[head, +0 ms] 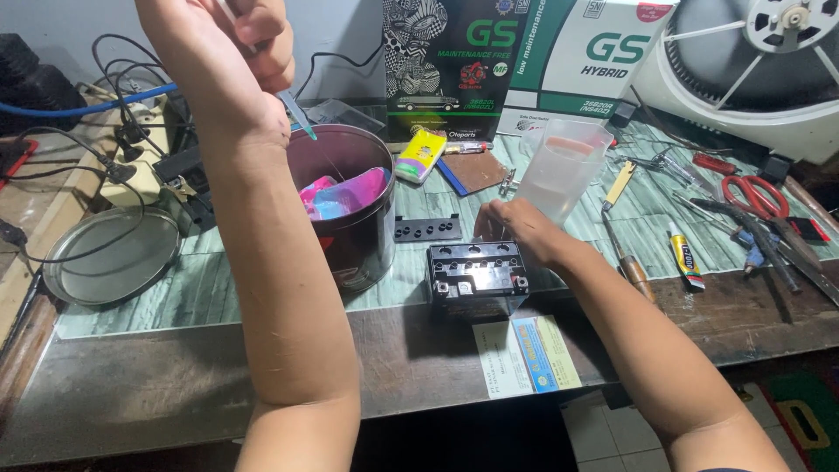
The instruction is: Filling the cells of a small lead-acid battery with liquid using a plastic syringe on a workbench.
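Below, the right hand point(516, 229) rests curled against the small black battery point(477, 278); the raised left hand point(249, 52) pinches a thin dropper point(297, 114) above the dark tub point(345, 205).

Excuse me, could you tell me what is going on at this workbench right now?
A person is working on a small black battery that stands on the bench with its top cells open. The right hand rests at the battery's back edge, beside a clear plastic jug. The left hand is raised high, holding a thin syringe-like tool above a dark round tin. The tin's lid lies to the left.
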